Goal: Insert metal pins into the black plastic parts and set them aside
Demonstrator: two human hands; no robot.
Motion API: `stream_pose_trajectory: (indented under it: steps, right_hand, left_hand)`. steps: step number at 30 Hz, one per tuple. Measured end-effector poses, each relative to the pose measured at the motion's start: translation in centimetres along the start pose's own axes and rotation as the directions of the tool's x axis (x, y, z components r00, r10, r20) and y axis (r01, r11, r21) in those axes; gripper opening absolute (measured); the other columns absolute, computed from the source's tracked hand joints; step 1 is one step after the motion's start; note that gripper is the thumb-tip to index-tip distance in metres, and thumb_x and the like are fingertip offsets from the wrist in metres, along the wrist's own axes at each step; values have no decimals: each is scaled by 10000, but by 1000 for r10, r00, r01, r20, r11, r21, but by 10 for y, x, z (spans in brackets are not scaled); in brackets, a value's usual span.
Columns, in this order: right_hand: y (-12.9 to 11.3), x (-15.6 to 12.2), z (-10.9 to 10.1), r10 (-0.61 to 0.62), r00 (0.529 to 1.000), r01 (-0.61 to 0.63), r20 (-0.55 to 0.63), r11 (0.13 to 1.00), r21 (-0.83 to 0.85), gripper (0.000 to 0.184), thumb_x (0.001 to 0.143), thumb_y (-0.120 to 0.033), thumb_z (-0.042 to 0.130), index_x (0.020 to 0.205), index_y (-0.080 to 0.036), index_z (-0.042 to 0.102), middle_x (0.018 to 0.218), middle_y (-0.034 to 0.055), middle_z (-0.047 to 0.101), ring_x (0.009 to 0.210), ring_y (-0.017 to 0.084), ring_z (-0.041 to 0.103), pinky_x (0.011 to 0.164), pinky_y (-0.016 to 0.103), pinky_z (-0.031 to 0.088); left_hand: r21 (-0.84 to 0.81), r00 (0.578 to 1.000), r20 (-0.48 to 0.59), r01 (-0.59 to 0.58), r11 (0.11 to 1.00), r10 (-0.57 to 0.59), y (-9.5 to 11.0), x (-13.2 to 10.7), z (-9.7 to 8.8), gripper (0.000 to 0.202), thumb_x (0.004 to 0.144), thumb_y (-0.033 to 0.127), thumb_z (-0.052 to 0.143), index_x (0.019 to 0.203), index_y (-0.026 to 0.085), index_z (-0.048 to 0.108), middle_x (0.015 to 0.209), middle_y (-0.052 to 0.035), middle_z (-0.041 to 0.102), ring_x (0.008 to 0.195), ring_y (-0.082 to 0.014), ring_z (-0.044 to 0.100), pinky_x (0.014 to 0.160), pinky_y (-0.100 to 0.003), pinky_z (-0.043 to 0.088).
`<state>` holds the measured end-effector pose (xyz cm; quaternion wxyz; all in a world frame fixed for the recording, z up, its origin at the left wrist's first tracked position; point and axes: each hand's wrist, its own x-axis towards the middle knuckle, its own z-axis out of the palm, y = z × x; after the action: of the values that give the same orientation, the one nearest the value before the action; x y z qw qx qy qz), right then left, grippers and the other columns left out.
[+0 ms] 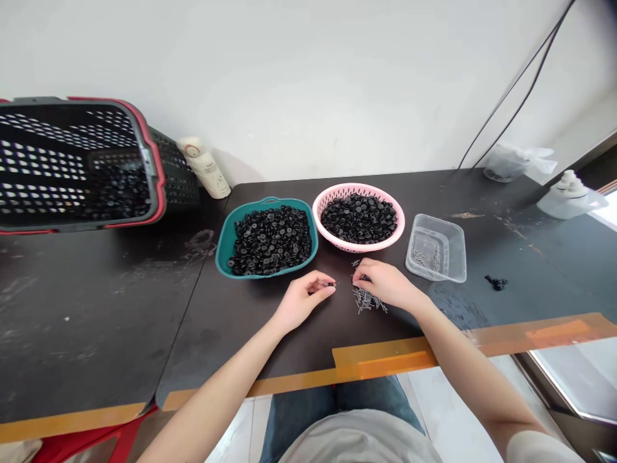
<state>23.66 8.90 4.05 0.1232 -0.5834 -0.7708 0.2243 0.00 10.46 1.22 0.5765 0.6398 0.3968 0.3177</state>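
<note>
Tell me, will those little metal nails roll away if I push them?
Probably a bit. The little metal nails look thin and round, so a single one could roll on the dark table. They lie crossed in a loose pile, so a push may slide them apart. They look stiff, not bendy, and each seems light.

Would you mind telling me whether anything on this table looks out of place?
A small clump of black parts lies alone right of the clear plastic tray, away from the teal bowl and pink bowl.
</note>
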Motion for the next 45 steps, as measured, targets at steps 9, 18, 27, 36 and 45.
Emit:
stream_pose_trajectory:
  steps: [9, 18, 27, 36, 45]
  right_hand:
    - [14, -2, -9, -36, 999, 32, 27, 988, 148, 175, 952, -184, 545, 981, -204, 716, 1002, 52, 757, 913, 220, 699, 827, 331, 506]
    - [-20, 0, -2, 41, 991, 85, -130, 556, 827, 193, 917, -365, 648, 998, -195, 692, 913, 52, 738, 661, 144, 635, 577, 271, 521]
    - [-58, -4, 15, -235, 854, 482, -463, 694, 535, 80, 958, -199, 633, 952, -223, 710, 943, 52, 671, 866, 172, 640, 769, 311, 533]
    - [-58, -6, 16, -334, 809, 532, -483, 767, 359, 107, 985, -155, 578, 990, -212, 668, 1002, 77, 672, 924, 183, 653, 825, 326, 539]
    - [-52, -5, 12, -329, 832, 513, -446, 761, 397, 63, 948, -215, 654, 970, -212, 713, 973, 75, 722, 877, 197, 686, 773, 331, 560]
  left_hand:
    - [-20, 1000, -22, 4, 1000, -5, -3, -2, 3, 244, 829, 335, 740, 1014, 179, 709, 942, -50, 720, 861, -169, 650, 840, -300, 494]
    - [-558, 998, 67, 51, 828, -17, 5, -6, 6, 290, 711, 305, 883, 889, 156, 710, 908, -43, 765, 832, -127, 699, 848, -267, 550]
    - [-737, 989, 89, 146, 661, -119, 7, -10, 5, 366, 606, 312, 950, 831, 144, 716, 725, 14, 717, 623, -87, 688, 683, -214, 610]
    - [-736, 984, 91, 170, 656, -154, 9, -11, 5, 352, 618, 298, 946, 823, 139, 708, 688, 25, 700, 610, -78, 677, 678, -203, 611]
    - [-730, 972, 93, 213, 649, -214, 5, -10, 8, 397, 596, 349, 954, 810, 127, 704, 717, 7, 723, 589, -62, 661, 669, -178, 588]
